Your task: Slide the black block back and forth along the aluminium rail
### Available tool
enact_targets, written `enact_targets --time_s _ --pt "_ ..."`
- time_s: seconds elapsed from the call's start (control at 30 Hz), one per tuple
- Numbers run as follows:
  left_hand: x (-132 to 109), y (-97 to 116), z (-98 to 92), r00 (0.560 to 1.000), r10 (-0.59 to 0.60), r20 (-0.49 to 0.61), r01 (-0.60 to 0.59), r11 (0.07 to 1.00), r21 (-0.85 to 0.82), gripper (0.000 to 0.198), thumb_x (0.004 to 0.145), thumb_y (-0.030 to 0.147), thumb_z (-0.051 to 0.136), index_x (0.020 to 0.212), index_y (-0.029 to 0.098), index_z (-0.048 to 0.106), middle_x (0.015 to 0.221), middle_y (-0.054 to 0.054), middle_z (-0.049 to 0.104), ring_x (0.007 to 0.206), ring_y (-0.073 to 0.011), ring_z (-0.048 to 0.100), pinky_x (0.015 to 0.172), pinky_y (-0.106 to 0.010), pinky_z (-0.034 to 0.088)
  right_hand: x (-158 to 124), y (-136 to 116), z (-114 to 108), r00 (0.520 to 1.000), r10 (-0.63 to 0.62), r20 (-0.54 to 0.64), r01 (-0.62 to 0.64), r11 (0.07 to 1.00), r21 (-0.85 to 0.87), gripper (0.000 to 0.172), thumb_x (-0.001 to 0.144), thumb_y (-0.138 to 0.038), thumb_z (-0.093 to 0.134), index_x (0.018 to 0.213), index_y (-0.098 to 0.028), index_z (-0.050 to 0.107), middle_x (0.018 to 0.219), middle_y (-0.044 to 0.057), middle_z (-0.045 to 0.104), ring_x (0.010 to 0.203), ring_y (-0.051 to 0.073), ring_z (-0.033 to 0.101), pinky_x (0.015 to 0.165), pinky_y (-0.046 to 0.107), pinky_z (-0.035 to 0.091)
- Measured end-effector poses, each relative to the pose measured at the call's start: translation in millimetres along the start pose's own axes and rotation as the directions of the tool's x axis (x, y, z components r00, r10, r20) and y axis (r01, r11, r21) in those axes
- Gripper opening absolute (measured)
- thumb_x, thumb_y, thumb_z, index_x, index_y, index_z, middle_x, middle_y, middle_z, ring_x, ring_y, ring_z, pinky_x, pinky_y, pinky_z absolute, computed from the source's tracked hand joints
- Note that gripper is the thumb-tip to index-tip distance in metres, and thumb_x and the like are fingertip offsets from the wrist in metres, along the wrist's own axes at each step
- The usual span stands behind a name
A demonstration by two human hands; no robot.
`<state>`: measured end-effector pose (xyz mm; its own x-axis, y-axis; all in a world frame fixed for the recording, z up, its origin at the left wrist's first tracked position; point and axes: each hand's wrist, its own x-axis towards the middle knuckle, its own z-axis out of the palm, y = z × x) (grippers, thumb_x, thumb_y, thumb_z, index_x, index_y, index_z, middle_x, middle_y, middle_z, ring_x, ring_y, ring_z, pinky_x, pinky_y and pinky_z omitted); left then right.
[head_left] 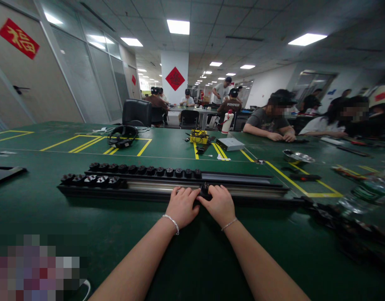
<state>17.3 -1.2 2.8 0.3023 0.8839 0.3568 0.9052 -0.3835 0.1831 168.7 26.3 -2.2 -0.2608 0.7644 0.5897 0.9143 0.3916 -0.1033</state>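
A long black rail (148,187) with a shiny metal channel lies across the green table, several black socket modules (90,179) at its left end. Behind it, a second black rail (236,177) carries a row of similar modules (150,170). At the front rail, a single black module (205,188) sits between my hands. My right hand (219,202) is closed around its right side. On its left, my left hand (183,205) rests with curled fingers over the channel; its fingertips touch or nearly touch the module.
A black headset (122,136), a yellow object with cables (198,136), a grey box (230,144) and a white bottle (227,122) stand farther back. At the right are a metal bowl (298,156), a plastic bottle (365,194) and dark parts (346,228). People sit beyond.
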Motion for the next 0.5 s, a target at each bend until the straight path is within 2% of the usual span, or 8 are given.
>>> enact_targets --time_s 0.27,0.5 --pt "0.0 1.5 -2.8 0.999 -0.018 0.027 0.018 1.000 -0.006 0.042 0.077 0.032 0.047 0.118 0.029 0.044 0.104 -0.001 0.056 0.100 -0.0191 0.046 0.095 -0.040 0.024 0.4 -0.4 -2.0 1.000 -0.002 -0.015 0.001 1.000 -0.014 0.029 0.072 -0.049 0.055 0.068 -0.020 0.051 0.067 0.003 0.057 0.072 0.018 0.051 0.079 0.030 0.034" --pt "0.6 1.7 -3.7 0.999 -0.028 0.042 0.028 0.999 -0.016 0.043 0.076 0.032 0.048 0.119 0.029 0.044 0.103 -0.001 0.056 0.098 -0.0197 0.047 0.093 -0.040 0.026 0.1 0.4 -0.5 1.000 0.004 -0.017 -0.004 1.000 -0.003 0.030 0.072 -0.049 0.055 0.067 -0.021 0.050 0.066 0.002 0.055 0.070 0.017 0.051 0.079 0.030 0.034"
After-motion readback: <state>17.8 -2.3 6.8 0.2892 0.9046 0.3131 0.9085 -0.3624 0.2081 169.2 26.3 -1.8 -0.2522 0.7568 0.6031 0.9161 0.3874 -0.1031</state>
